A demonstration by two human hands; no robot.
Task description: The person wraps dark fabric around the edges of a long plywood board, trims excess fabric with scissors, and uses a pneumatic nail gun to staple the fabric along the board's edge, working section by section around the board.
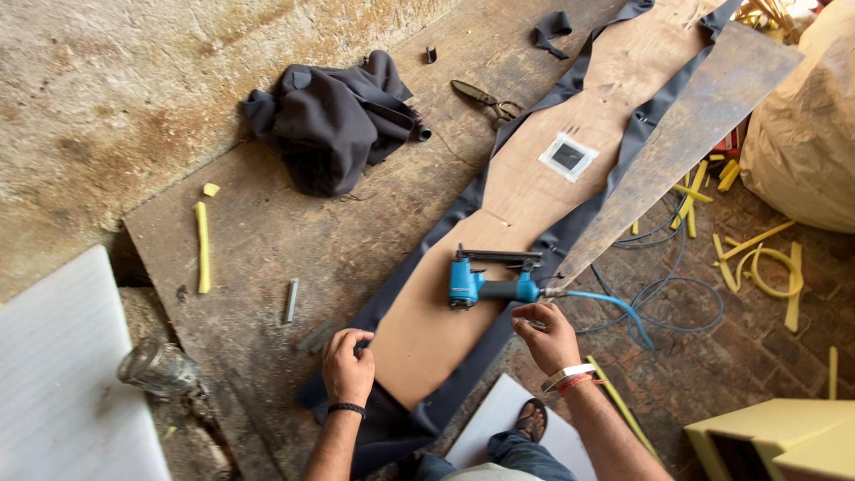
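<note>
Both forearms reach forward and down from the bottom of the view, bare to the elbow. The left hand (348, 365) is low and curled, knuckles up, fingers bent under and pressing at the tips, a dark band round its wrist. The right hand (546, 336) sits a little further out, well apart from the left, fingers drawn together in a loose pinch and thumb tucked in. A pale bangle and a red thread circle that right wrist.

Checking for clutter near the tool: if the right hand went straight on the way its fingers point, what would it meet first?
Probably the blue staple gun lying on the board, just beyond the right hand.
</note>
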